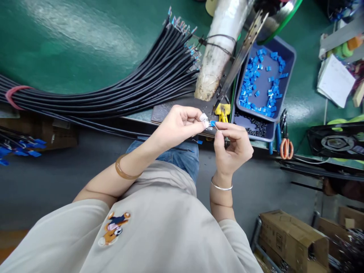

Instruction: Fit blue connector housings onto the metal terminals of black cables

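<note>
My left hand (pixel 183 123) is closed in a pinch, with crumpled-looking white material (pixel 204 119) at the tips of its thumb and forefinger. Whether that is tape on the fingers or something held, I cannot tell. A small blue connector (pixel 212 123) sits between the fingertips of both hands. My right hand (pixel 233 146) pinches at its right side, and a thin pale strand shows by the thumb. Just behind the fingers stands a yellow tool part (pixel 223 111) below a metal arm (pixel 239 57). Finer detail at the fingertips is too small to make out.
Black cables (pixel 113 98) with stripped coloured ends lie bundled on the green table (pixel 71 49). A white wrapped tube (pixel 220 49) hangs close above my hands. On the right are a bin of blue pieces (pixel 291 64), a bin of small black parts (pixel 253 127) and orange-handled scissors (pixel 286 148).
</note>
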Action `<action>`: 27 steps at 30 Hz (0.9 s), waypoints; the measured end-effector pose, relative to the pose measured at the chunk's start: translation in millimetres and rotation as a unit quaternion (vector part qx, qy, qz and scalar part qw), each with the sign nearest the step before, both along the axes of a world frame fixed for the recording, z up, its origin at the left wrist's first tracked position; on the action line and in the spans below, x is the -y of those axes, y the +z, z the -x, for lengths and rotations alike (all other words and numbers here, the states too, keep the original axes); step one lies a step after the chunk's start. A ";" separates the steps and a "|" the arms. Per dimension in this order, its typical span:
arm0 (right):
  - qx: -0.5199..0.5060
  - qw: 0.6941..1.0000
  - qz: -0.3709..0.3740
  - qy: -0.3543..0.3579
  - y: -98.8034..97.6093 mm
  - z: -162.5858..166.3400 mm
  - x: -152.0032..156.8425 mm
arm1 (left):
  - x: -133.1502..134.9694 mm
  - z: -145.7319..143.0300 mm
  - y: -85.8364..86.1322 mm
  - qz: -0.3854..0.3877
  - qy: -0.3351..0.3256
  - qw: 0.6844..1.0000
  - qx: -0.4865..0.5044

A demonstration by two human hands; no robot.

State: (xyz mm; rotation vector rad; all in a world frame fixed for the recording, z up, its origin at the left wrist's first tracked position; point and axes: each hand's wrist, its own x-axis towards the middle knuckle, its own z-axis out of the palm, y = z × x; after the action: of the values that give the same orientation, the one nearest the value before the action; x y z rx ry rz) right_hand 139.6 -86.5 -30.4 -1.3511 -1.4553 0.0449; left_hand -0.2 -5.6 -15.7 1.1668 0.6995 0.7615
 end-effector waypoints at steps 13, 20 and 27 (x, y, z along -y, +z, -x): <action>0.100 0.995 -0.026 0.015 0.4 -5.3 -7.7 | -4.6 -6.3 -6.7 0.005 0.040 0.999 0.017; 0.078 0.997 -0.017 0.017 -1.1 -3.7 -12.4 | -6.9 -10.2 -6.9 0.007 0.073 0.997 0.024; 0.077 0.997 -0.001 0.024 2.6 -5.9 -15.2 | -8.8 -11.1 -6.5 -0.001 0.082 0.996 0.015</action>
State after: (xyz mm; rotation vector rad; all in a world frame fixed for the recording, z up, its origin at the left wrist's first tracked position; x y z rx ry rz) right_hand 145.5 -71.3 -27.8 -1.3417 -1.6171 -0.0303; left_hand 10.9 3.2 -22.2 1.1064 0.7774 0.9158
